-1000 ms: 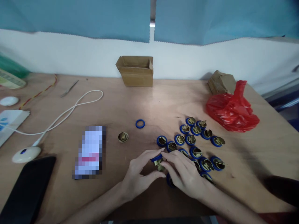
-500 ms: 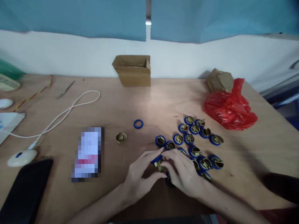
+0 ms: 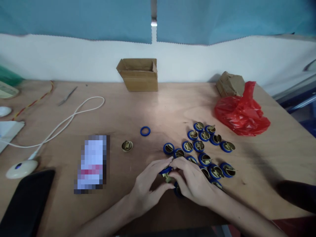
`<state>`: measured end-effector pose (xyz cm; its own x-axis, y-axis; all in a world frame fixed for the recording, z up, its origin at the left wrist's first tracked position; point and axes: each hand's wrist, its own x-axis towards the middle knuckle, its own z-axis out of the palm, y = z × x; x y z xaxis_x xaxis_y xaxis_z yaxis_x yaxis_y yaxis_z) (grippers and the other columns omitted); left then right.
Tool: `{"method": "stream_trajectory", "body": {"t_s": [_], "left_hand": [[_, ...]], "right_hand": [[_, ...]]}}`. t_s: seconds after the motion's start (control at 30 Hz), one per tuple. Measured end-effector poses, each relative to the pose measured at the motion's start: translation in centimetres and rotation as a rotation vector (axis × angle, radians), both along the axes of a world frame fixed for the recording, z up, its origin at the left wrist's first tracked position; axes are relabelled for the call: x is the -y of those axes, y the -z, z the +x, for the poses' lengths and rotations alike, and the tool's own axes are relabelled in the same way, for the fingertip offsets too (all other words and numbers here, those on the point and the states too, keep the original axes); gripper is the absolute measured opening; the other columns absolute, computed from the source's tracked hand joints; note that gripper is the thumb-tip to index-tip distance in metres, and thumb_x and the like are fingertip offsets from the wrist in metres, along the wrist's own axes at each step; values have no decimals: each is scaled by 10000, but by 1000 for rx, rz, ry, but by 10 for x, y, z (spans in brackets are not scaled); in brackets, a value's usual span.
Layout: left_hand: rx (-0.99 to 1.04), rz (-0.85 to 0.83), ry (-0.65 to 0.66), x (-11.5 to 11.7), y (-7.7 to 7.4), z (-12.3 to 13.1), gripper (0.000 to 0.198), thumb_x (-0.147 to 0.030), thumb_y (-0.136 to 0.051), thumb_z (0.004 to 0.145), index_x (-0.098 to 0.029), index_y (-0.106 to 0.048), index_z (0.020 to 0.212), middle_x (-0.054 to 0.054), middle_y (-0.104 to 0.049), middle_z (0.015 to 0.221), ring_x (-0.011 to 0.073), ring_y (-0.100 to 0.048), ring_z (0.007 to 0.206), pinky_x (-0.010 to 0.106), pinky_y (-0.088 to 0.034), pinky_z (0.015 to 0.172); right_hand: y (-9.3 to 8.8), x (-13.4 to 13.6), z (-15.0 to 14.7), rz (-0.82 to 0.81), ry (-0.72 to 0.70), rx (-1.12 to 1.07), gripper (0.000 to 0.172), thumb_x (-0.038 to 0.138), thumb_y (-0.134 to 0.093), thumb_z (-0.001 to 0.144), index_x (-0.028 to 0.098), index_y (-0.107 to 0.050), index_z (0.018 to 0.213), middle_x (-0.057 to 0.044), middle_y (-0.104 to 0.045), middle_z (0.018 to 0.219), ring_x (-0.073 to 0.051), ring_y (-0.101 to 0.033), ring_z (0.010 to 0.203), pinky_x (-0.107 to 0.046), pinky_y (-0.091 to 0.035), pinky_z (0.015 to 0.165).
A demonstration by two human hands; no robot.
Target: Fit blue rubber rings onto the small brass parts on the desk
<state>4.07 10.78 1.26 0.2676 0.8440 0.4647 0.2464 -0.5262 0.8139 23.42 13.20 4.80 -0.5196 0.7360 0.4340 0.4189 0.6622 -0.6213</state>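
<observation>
My left hand [image 3: 150,184] and my right hand [image 3: 191,182] meet over the table, fingertips close together. Between them they grip a round brass-coloured metal piece with a blue ring [image 3: 166,171] around it, partly hidden by the fingers. Several similar pieces [image 3: 204,159] lie to the right and behind my right hand, each a brass disc with a folded metal tab set in a blue ring. A loose blue ring [image 3: 145,131] lies farther back. A brass piece without a ring [image 3: 127,145] sits to its left.
An open cardboard box [image 3: 142,80] stands by the wall. At the right are a red plastic bag [image 3: 242,115] and a crumpled brown package [image 3: 230,84]. On the left lie a blurred-out phone [image 3: 91,164], a black phone-like slab [image 3: 28,200] and a white cable [image 3: 71,117].
Both hands keep their hold on the brass piece with only slight finger movement. The whole view has shifted a little; the other things stay in place.
</observation>
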Motion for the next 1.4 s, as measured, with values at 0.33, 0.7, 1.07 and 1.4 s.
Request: {"method": "stream_trajectory", "body": {"t_s": [0.33,0.7,1.07,1.4], "left_hand": [[-143,187,8,-3,4,-5,497,-196,-676,933,-125,-515,1398,168,-727,1203,263,-693,1140,400,-608,973],[-214,186,-68,-2,-6,-7,413,-219,-682,902,-130,-569,1290,140,-760,1109,242,-745,1037,330,-616,935],[-197,-4,-38,-2,-1,-9,485,-160,-643,903,-201,-520,1370,100,-728,1236,215,-713,1144,306,-574,1027],[-63,-105,36,-1,12,-11,658,-29,-520,938,-286,-363,1524,75,-666,1392,184,-652,1273,288,-538,1086]], "right_hand": [[7,2,0,-50,-40,83,162,101,-391,1016,210,-508,1044,-47,-608,868,-186,-590,744,-294,-521,647],[7,3,-3,-16,-37,143,154,70,-376,975,212,-436,985,-62,-557,881,-198,-530,744,-306,-472,619],[4,3,-2,-75,-62,150,103,132,-413,1013,202,-489,1020,-76,-612,913,-214,-598,810,-344,-532,709],[-14,0,6,-406,78,-73,180,237,-483,1037,262,-552,1201,20,-575,810,-136,-597,701,-244,-479,610]]}}
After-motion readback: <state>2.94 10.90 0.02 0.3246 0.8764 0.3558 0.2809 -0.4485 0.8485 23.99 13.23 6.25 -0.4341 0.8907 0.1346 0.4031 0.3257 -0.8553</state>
